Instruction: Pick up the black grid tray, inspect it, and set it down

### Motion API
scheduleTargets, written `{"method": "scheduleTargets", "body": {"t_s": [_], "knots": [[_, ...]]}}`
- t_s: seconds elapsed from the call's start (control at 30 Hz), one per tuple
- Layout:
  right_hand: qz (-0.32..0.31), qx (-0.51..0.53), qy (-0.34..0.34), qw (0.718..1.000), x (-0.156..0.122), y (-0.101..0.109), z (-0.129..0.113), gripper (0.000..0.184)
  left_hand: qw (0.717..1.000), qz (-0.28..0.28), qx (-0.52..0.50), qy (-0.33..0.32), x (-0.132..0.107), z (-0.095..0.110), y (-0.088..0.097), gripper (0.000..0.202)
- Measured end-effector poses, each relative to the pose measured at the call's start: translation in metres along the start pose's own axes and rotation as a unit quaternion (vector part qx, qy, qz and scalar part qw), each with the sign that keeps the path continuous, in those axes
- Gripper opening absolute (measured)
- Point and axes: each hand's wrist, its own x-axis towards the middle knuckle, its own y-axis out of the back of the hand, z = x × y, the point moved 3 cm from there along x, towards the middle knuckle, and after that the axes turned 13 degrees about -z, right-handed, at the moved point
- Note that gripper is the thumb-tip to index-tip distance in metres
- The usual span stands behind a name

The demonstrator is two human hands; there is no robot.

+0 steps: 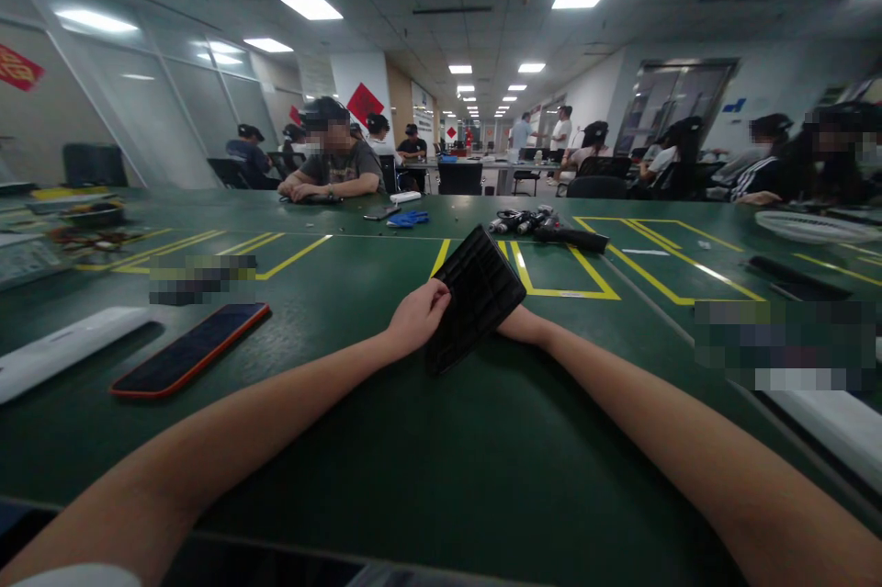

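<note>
A thin black rectangular panel (480, 298) with a grid of raised lines is held up tilted above the green table, in the middle of the view. My left hand (422, 316) pinches its left edge, thumb and fingers closed on it. Behind the panel's lower right side lies my right hand (520, 326); only its back near the wrist shows. The panel hides the fingers of that hand, so their grip cannot be seen.
On the green table (441, 468) are an orange-edged phone (193, 353) and a white long case (73, 344) at left. Beyond the panel lie black cables (527, 221), a dark cylindrical item (571, 240) and blue gloves (408, 220). A person (337, 155) sits across.
</note>
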Motion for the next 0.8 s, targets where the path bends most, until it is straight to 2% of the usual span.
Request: {"method": "scheduleTargets", "body": {"t_s": [0.2,0.33,0.43,0.53,0.67,0.8], "knots": [[-0.002,-0.005,0.001,1.000,-0.0003,0.0009,-0.0041,0.037,1.000,0.004,0.016,0.026,0.0025,-0.0040,0.0007,0.033],[-0.005,-0.009,-0.004,1.000,-0.0001,0.0014,-0.0040,0.036,1.000,-0.004,-0.002,-0.002,0.0014,-0.0030,-0.0001,0.021],[-0.007,-0.013,-0.001,1.000,0.0005,0.0008,-0.0032,0.034,0.999,0.019,-0.030,-0.040,-0.0011,-0.0006,0.0013,0.022],[-0.003,-0.014,0.001,1.000,0.0010,0.0003,-0.0019,0.034,0.999,0.024,-0.031,-0.029,-0.0020,-0.0011,0.0019,0.024],[-0.003,-0.022,-0.002,1.000,0.0007,0.0004,-0.0020,0.032,1.000,0.006,-0.025,-0.012,-0.0011,-0.0018,0.0009,0.015],[0.003,-0.017,-0.003,1.000,-0.0006,0.0017,-0.0049,0.033,0.993,0.037,-0.113,-0.002,0.0002,-0.0030,0.0020,0.010]]}}
